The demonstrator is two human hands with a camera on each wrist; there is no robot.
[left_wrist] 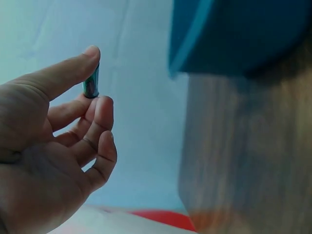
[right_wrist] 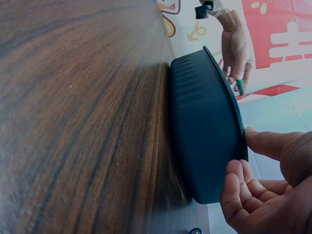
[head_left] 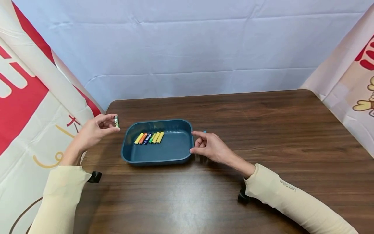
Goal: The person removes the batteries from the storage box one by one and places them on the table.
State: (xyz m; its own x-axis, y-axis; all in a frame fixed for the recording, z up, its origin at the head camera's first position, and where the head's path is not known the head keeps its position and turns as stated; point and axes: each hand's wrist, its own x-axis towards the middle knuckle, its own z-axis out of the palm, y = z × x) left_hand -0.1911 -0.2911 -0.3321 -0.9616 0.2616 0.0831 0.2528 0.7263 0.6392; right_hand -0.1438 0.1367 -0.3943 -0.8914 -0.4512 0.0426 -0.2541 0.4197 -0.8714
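Here, from the head view, I see my left hand (head_left: 94, 130) raised just left of the tray (head_left: 175, 151), pinching a small green battery (head_left: 116, 121) upright between thumb and fingers. My right hand (head_left: 208, 147) rests against the tray's right rim, thumb and fingers touching it. Inside the tray, a row of batteries (head_left: 149, 137) lies side by side near the far left corner: yellow, orange, blue, green, yellow. The tray sits on the brown table (head_left: 263, 130). A small blue thing shows just beyond my right fingers; I cannot tell what it is.

In the left wrist view, the battery (left_wrist: 91, 83) stands between the thumb tip and the fingers (left_wrist: 100, 109) of the hand (left_wrist: 44, 165), clear of the table (left_wrist: 243, 156); the tray (left_wrist: 234, 34) is off to the upper right.

In the right wrist view, my hand (right_wrist: 268, 190) pinches the tray (right_wrist: 204, 131) at its rim, thumb on top, fingers (right_wrist: 234, 185) curled against the outer wall. Beyond the tray, the left hand (right_wrist: 236, 48) holds the battery (right_wrist: 240, 87).
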